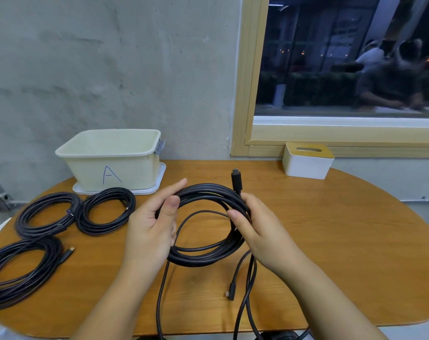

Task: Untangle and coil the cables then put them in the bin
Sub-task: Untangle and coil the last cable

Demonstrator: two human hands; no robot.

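A black cable coil is held above the table between both hands. My left hand holds its left side, thumb over the loops and fingers stretched behind. My right hand grips the right side, where a USB-C plug sticks upward. Loose strands and a second plug hang down past the front table edge. Three coiled black cables lie at the left: one, another and a third. The cream bin marked "A" stands at the back left, with nothing visible inside.
The bin sits on a white lid or tray. A white tissue box with a wooden top stands at the back right by the window frame. The round wooden table ends close to the concrete wall.
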